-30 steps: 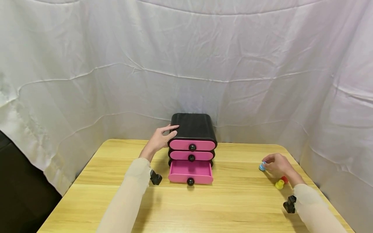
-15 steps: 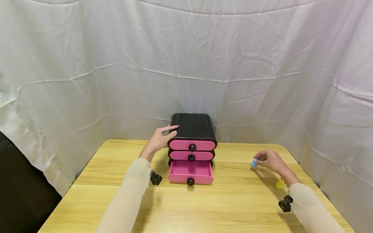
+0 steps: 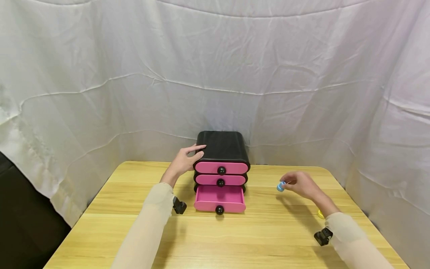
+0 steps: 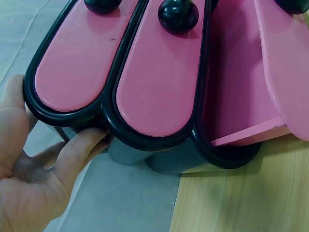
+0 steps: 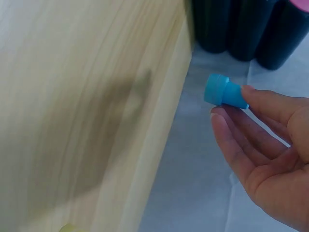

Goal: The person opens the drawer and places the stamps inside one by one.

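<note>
A small black chest [image 3: 221, 144] with three pink drawers stands at the back middle of the wooden table [image 3: 268, 239]. Its bottom drawer [image 3: 220, 200] is pulled out and looks empty; the two above are closed. My left hand [image 3: 184, 160] rests on the chest's top left corner, fingers laid flat on top. In the left wrist view the left hand [image 4: 29, 179] lies against the black casing [image 4: 145, 140]. My right hand [image 3: 299, 185] pinches a small blue piece [image 3: 280, 186] above the table, right of the chest. In the right wrist view the fingertips [image 5: 251, 96] hold the blue piece [image 5: 223, 92].
A yellow piece [image 3: 320, 214] lies on the table near the right edge, mostly hidden behind my right forearm. White cloth [image 3: 215, 74] hangs behind and on both sides of the table. Bare tabletop stretches in front of the chest.
My right hand has lifted the blue piece off the table and carried it left toward the chest. The red piece is now hidden. The left hand has not moved.
</note>
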